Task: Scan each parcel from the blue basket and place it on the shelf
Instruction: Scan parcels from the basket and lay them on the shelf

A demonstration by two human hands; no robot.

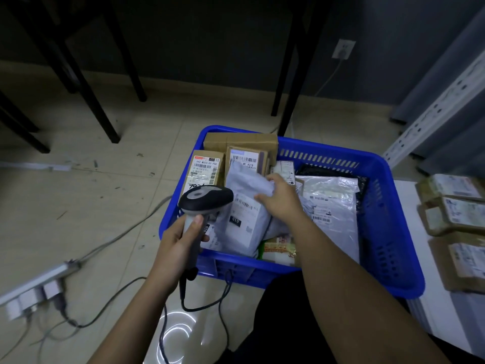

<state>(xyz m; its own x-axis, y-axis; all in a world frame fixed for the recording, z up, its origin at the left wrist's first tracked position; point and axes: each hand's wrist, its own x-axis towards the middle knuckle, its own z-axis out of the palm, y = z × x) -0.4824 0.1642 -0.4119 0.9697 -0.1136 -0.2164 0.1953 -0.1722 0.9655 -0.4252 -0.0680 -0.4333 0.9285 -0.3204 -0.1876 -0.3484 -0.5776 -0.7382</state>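
- My left hand [181, 241] is wrapped round the handle of the grey and black corded barcode scanner [203, 206], its head over the blue plastic basket's [388, 232] near-left corner.
- My right hand [282, 197] pinches the crumpled top of a grey plastic mailer bag [245, 206] lying inside that basket.
- Brown cardboard parcels [207, 169] stand at the basket's far-left side.

Head-worn, wide-angle, looking steeply down and forward from close above the blue basket [391, 232], floor beyond it.
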